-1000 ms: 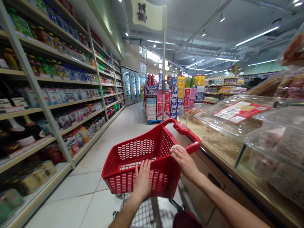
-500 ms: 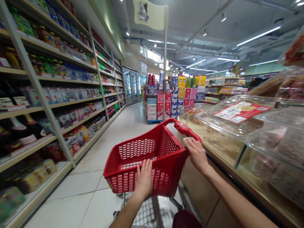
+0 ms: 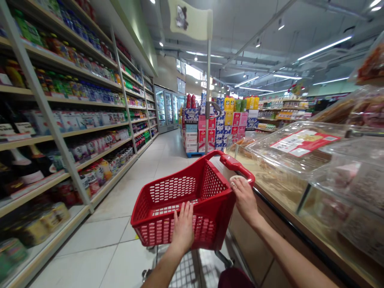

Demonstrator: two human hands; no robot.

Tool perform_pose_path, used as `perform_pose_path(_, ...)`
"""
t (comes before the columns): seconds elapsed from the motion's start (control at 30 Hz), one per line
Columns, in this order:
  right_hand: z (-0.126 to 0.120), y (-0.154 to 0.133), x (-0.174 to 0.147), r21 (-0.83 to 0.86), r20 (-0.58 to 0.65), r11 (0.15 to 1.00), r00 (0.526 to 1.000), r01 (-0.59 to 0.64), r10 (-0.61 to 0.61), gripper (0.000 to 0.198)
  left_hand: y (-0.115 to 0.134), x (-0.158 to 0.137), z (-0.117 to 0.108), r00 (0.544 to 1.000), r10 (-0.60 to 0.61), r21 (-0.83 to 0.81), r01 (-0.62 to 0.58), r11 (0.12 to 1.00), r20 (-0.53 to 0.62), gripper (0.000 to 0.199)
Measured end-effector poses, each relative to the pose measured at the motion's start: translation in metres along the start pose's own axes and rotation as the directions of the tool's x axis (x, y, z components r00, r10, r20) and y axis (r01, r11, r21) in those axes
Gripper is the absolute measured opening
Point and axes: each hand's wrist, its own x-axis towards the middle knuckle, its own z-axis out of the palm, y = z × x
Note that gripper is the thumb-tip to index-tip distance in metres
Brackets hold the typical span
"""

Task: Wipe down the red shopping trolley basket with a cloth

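Note:
A red shopping cart (image 3: 180, 192) stands side-on in front of me, its perforated basket holding nothing I can see. My left hand (image 3: 183, 226) lies against the near side of the basket, fingers stretched out over the upper rim. At the basket's right end, my right hand (image 3: 244, 196) presses a white cloth (image 3: 239, 179), perhaps a wipe, onto the cart beside its red handle (image 3: 237, 163). Part of the cloth is covered by my fingers.
Shelves of bottles and cans (image 3: 81, 96) run along the left. To the right is a counter (image 3: 285, 216) with clear plastic food boxes (image 3: 295, 144). Stacked drink cartons (image 3: 207, 134) and a pole with a flag-shaped sign (image 3: 192, 20) stand ahead.
My right hand has slid slightly left and down with the white cloth, from the handle's end toward the basket rim. My left hand has stayed almost in place.

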Motion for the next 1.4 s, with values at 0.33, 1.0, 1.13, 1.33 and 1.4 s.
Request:
perform_pose_path(0.33, 0.002, -0.007, 0.002, 0.003, 0.015, 0.999, 0.999, -0.044, 0.044, 0.038, 0.002, 0.000, 0.001, 1.000, -0.002, 0.044, 0.001, 0.999, 0.016, 0.081)
perform_pose_path(1.0, 0.003, -0.022, 0.007, 0.052, 0.073, 0.999, 0.997, -0.009, 0.005, 0.040, 0.009, -0.001, -0.017, 0.995, -0.016, 0.033, 0.013, 0.999, 0.094, 0.082)
perform_pose_path(1.13, 0.006, -0.039, 0.001, 0.139, 0.066, 0.986, 0.993, 0.089, -0.099, 0.035, 0.009, -0.002, -0.016, 0.995, -0.020, 0.012, 0.019, 1.000, 0.097, 0.083)
perform_pose_path(1.33, 0.004, -0.038, 0.006, 0.140, 0.111, 0.983, 0.985, 0.117, -0.133, 0.038, 0.007, -0.002, -0.016, 0.996, -0.005, -0.011, 0.005, 1.000, 0.092, 0.079)
perform_pose_path(1.4, 0.003, -0.032, 0.010, 0.081, 0.088, 0.997, 0.996, -0.013, 0.006, 0.039, 0.008, -0.001, -0.016, 0.995, -0.006, -0.017, 0.008, 1.000, 0.097, 0.081)
